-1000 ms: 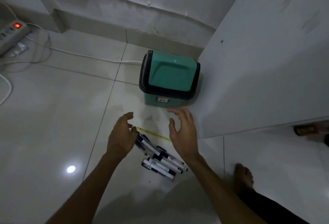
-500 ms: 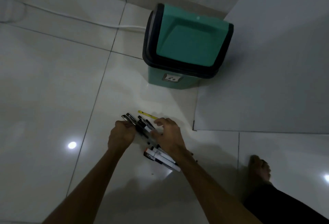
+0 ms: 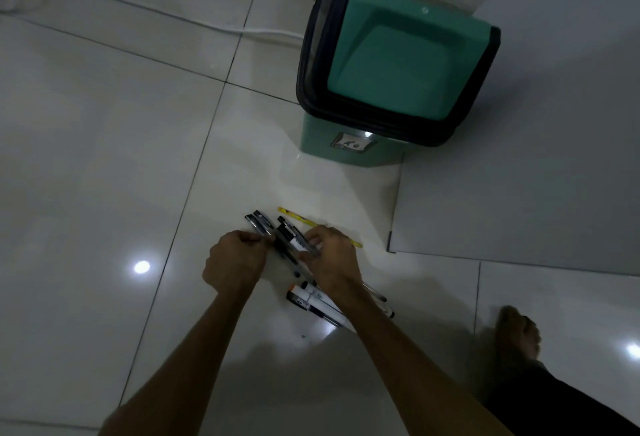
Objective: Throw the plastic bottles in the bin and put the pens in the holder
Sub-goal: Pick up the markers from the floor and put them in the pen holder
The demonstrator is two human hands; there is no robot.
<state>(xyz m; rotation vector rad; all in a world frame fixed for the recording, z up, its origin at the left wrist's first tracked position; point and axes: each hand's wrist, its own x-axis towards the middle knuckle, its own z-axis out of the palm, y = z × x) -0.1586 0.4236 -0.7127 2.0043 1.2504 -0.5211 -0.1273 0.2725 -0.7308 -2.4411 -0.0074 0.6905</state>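
Two bare hands reach down to a heap of pens lying on the glossy white tiled floor. Our left hand is curled closed, pinching the ends of two dark pens whose tips poke out beyond the knuckles. Our right hand is cupped over the middle of the heap, fingers bent and touching several black-and-white marker pens. More white markers with black caps lie on the floor beneath our right wrist. A thin yellow pen or pencil lies just beyond the heap, partly hidden by our right hand.

Beyond the pens, near a white panel on the right, stands a small teal plastic bin with a black rim and a teal swing lid. A small label on its front carries dark marks too blurred to read. Printing on the markers is also illegible. A white cable runs along the floor behind the bin. A bare foot shows at lower right.
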